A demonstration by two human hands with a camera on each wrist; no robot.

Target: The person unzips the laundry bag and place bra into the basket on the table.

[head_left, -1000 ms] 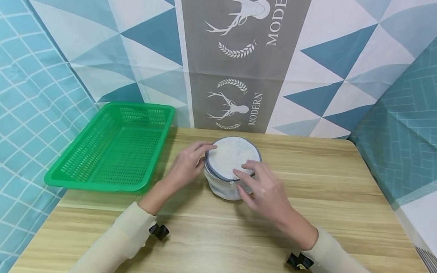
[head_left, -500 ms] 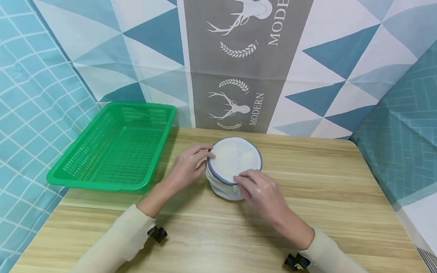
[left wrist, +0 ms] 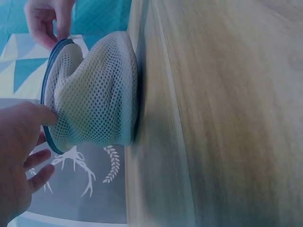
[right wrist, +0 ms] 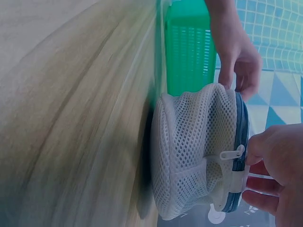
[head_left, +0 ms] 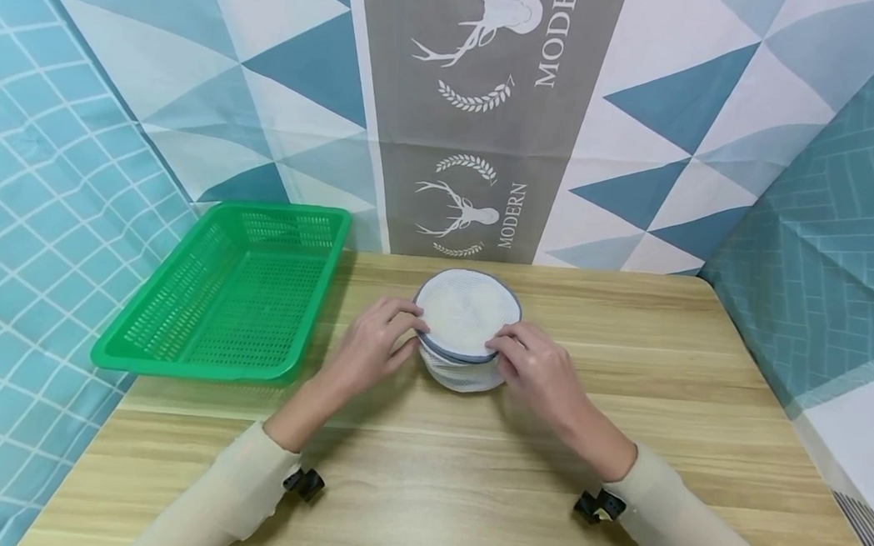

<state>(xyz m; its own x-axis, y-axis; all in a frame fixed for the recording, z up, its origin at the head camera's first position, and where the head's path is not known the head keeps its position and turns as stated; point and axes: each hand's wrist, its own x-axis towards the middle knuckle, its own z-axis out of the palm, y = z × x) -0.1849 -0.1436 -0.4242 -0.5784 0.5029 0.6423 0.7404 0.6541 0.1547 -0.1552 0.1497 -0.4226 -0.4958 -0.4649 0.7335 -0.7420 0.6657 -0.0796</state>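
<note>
A round white mesh laundry bag (head_left: 468, 308) with a blue-grey zipped rim stands upright on the table, its mesh top facing up. My left hand (head_left: 376, 344) pinches the rim at its left front, thumb on the side wall and fingers over the top edge. On the right front of the rim, my right hand (head_left: 542, 371) holds the edge between thumb and fingers. In the right wrist view the white zip pull (right wrist: 232, 154) hangs right by my right thumb. The soft mesh side (left wrist: 97, 94) sags and creases in the left wrist view.
A green plastic basket (head_left: 306, 332) stands to the left on the wooden table (head_left: 424, 489), with perforated walls and floor. A patterned cloth backdrop (head_left: 461, 124) rises behind the table's far edge. Black wrist cameras (head_left: 304, 484) sit at both sleeve cuffs.
My right hand has come down from over the top with spread fingers and now grips the rim. My left hand has slid toward the front of the rim. The bag has shifted slightly.
</note>
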